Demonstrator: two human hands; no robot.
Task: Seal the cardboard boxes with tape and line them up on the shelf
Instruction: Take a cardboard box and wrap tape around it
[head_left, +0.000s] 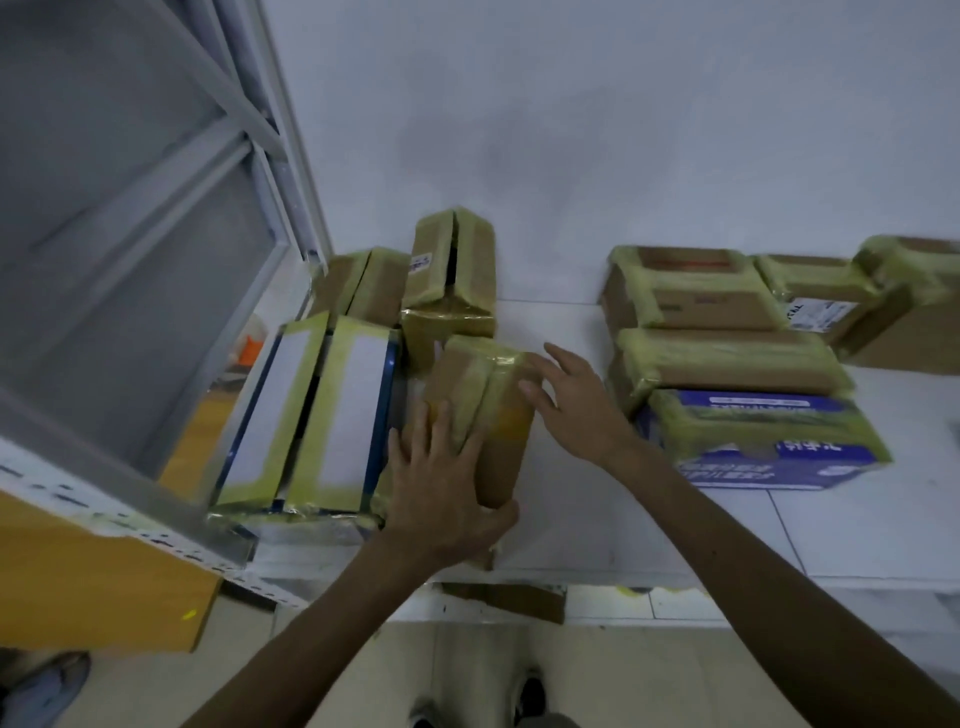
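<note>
Gripping the brown box (483, 415) by its near end, the left hand (441, 478) lies on top, thumb hooked round; the right hand (576, 400), fingers spread, only touches its right edge. The box lies on the shelf (597, 530), long axis towards the wall, left hand nearer; one box handled, at least three in the left cluster (311, 415), about five in the right cluster (727, 364).

Left hand (441, 493) holds a taped box (493, 447); right hand (576, 405) seemingly touches it.
</note>
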